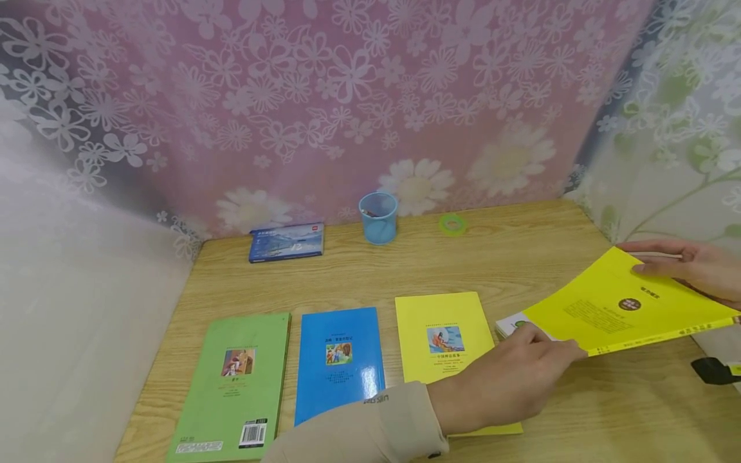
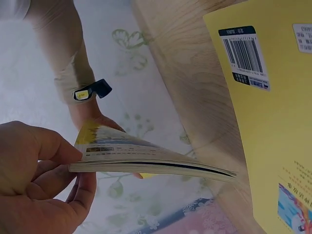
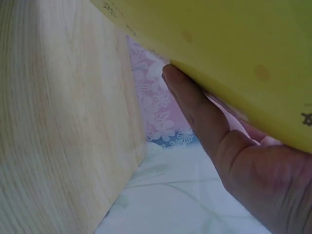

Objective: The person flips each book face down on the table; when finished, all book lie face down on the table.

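A yellow paperback book (image 1: 613, 292) is held up tilted at the table's right side, its printed cover bent and lifted. My left hand (image 1: 503, 379) pinches its near left corner; in the left wrist view, thumb and fingers (image 2: 85, 195) grip the edge of the page block (image 2: 146, 168). At the far right, my right hand (image 1: 697, 270) holds the book's other edge, thumb on the cover and the other fingers partly hidden. White inner pages (image 1: 512, 323) show at the left corner. Beneath my left forearm lies another yellow book (image 1: 419, 312), partly covered.
A blue book (image 1: 336, 328) and a green book (image 1: 237, 341) lie in a row to the left on the wooden table (image 1: 324, 283). Along the back stand a blue box (image 1: 286, 243), a blue cup (image 1: 379, 228) with something inside, and a green tape roll (image 1: 453, 224). Floral curtains surround the table.
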The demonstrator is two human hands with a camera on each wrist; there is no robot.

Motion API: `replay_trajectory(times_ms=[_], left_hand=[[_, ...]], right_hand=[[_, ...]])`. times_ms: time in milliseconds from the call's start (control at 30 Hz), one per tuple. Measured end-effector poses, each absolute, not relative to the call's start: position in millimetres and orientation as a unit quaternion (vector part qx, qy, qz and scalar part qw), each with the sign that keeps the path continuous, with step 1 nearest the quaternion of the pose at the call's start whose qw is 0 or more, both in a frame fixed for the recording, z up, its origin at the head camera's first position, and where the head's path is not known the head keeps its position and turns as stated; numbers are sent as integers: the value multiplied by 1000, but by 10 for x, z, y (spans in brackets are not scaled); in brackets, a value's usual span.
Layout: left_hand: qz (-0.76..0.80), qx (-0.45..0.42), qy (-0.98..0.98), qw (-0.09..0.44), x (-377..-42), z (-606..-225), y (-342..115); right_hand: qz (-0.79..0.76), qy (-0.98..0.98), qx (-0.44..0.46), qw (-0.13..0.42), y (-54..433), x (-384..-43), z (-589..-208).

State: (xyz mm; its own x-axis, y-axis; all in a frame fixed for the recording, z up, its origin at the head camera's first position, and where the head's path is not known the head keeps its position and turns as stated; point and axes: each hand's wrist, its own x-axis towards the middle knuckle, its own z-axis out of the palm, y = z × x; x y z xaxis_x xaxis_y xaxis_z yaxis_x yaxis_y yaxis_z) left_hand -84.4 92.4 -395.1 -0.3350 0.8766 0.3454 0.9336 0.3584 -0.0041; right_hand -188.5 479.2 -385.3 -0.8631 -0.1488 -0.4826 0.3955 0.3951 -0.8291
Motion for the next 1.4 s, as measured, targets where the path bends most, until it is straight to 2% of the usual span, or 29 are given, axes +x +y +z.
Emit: replay_trajectory(times_ms=[200, 267, 433, 500, 700, 833, 933, 1033, 1100, 1267, 1400], left_hand=[[-9, -581, -787, 208, -833, -4025, 926], [13, -589, -779, 216, -821, -4053, 931], [46, -603, -761, 235, -794, -4116, 925], [70, -608, -760, 220, -786, -4126, 926], [124, -617, -768, 116, -776, -4131, 950], [129, -615, -767, 130, -760, -4164, 966], [143, -613, -769, 108, -737, -4189, 988], [163, -613, -770, 62, -713, -4217, 1027], [172, -614, -769, 54, -704, -4241, 1055], [189, -615, -765, 42, -694, -4269, 1108], [176, -616, -768, 0, -707, -4274, 1138]], right_hand=[[-580, 789, 27, 200, 4806, -1868, -3983], [-549, 816, -9, 182, 4790, -1875, -4001], [-425, 895, -25, 134, 4669, -1873, -4027], [-420, 899, -20, 121, 4616, -1864, -4046], [-438, 893, -47, 92, 4506, -1850, -4153], [-423, 902, -59, 70, 4442, -1857, -4212], [-390, 916, -80, 39, 4382, -1862, -4241], [-348, 932, -105, 6, 4311, -1867, -4276], [-323, 939, -119, -11, 4264, -1871, -4305], [-301, 945, -123, -19, 4178, -1881, -4381], [-274, 952, -134, -36, 4167, -1892, -4453]])
